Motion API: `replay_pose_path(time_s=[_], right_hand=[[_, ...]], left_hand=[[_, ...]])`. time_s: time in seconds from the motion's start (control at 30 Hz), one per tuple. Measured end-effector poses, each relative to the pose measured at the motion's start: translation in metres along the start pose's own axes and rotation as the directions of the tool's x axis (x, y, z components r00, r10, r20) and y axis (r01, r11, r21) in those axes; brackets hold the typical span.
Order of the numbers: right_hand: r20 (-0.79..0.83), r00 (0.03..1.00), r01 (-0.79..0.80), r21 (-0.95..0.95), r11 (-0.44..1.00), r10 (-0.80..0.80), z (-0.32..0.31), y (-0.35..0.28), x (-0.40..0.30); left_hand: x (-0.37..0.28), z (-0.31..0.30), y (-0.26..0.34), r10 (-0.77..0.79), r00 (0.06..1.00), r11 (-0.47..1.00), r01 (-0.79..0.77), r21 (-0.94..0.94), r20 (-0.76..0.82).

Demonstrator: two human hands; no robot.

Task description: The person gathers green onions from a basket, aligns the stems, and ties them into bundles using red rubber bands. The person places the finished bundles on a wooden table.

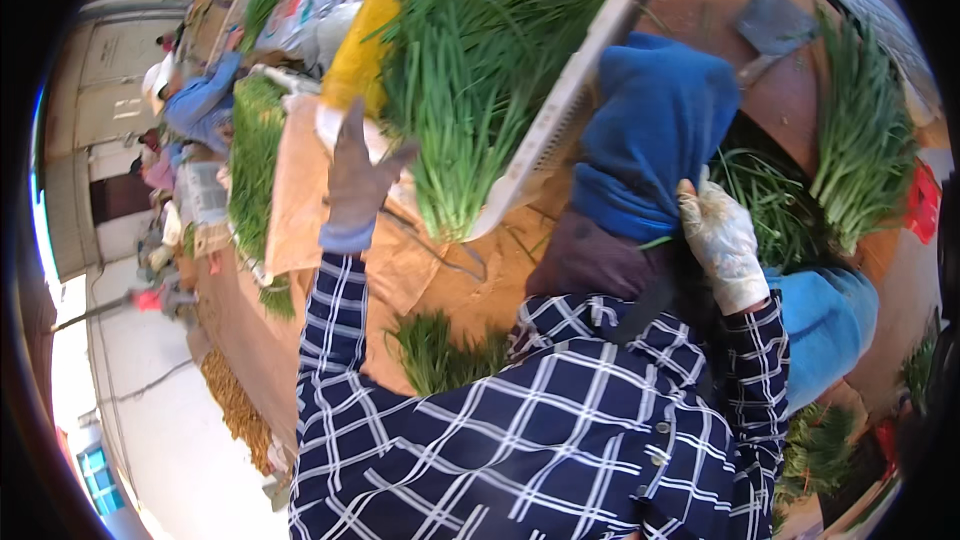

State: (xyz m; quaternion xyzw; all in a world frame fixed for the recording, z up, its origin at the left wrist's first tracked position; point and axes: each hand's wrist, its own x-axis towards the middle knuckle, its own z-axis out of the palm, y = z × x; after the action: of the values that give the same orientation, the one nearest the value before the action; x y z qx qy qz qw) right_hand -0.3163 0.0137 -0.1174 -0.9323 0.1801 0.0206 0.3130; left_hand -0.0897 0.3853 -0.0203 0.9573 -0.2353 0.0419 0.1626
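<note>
My left hand (356, 180), in a grey-brown glove, is raised with its fingers spread and nothing in it. To its right, a bunch of long green leafy stalks (457, 142) lies with its pale ends at the corner of a white plastic crate (551, 116) heaped with such greens. My right hand (724, 244), in a stained whitish glove, is against the blue cloth (652, 135) over my knee; its fingertips are partly hidden, and whether it grips anything cannot be told. Loose greens (776, 202) lie beyond that hand, and another bunch (862, 135) stands further right.
Yellow sheeting (367, 37) runs along the crate's left side. A bent metal rod (442, 259) lies below it. A flat dark blade-like tool (776, 22) is at the upper right. A co-worker in blue (202, 101) is at the left, near more greens (255, 165).
</note>
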Motion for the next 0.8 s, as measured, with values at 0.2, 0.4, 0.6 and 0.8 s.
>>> replay_pose_path(time_s=[0.2,0.4,0.6,0.8], right_hand=[[0.056,0.989,0.137,-0.002,0.991,-0.136,-0.035,0.018,-0.015],[-0.299,0.939,0.094,-0.261,0.961,-0.173,-0.101,0.010,-0.009],[-0.546,0.754,0.331,-0.163,0.929,-0.364,-0.008,-0.030,0.055],[-0.004,0.989,-0.144,0.126,0.982,0.145,0.010,0.031,0.030]], left_hand=[[-0.050,0.080,0.014,-0.119,0.931,0.991,0.092,0.095,0.345],[-0.043,0.058,-0.012,-0.090,0.896,0.996,0.070,0.064,0.434],[-0.047,0.071,-0.009,-0.297,0.844,0.945,0.326,0.011,0.447],[-0.036,0.060,0.006,-0.349,0.735,0.924,0.373,0.083,0.582]])
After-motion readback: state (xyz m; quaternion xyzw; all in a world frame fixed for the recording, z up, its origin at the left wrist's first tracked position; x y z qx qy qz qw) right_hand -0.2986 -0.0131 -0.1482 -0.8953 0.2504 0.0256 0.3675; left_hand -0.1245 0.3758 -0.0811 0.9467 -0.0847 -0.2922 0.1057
